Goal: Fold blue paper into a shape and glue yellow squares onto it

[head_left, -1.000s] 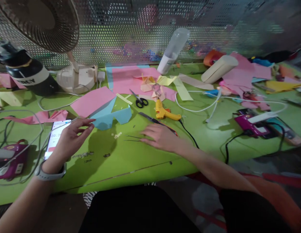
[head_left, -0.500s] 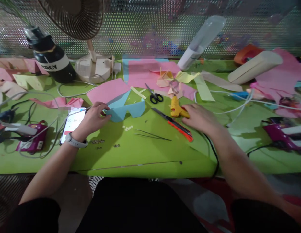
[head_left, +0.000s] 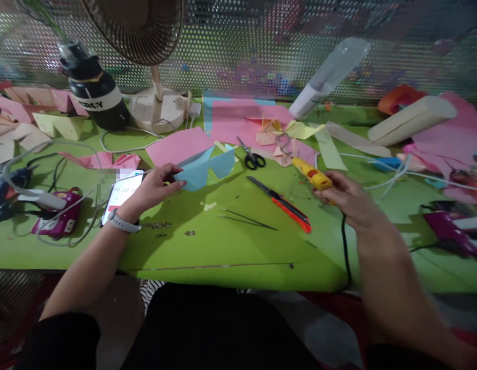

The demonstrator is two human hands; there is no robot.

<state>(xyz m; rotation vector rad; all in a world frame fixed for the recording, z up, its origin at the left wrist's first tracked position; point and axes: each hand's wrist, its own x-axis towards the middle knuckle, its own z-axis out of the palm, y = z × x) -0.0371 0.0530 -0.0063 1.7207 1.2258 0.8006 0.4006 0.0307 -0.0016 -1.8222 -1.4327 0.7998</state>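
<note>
Between the fingers and thumb of my left hand [head_left: 159,185] is the left end of a folded blue paper piece [head_left: 195,173], which has notches cut along its lower edge. My right hand [head_left: 344,195] is wrapped round a yellow hot glue gun [head_left: 313,174], its nozzle pointing up and to the left. A black cord runs down from the gun past the table's front edge. Between the hands lie a red utility knife [head_left: 288,208] with its blade out, black scissors [head_left: 253,158] and thin tweezers [head_left: 248,221]. Small white bits [head_left: 208,206] lie nearer me.
Under my left wrist lies a phone [head_left: 120,198]. A fan [head_left: 157,110] and a black bottle [head_left: 97,103] stand at the back left. Pink paper [head_left: 180,146] covers part of the table's middle. Purple devices [head_left: 59,216] with cables sit at both sides, and a paper roll [head_left: 415,121] lies back right.
My right hand has picked the glue gun up off the table and moved it to the right. The blue paper in my left hand has tilted, its right end higher. The view has shifted slightly.
</note>
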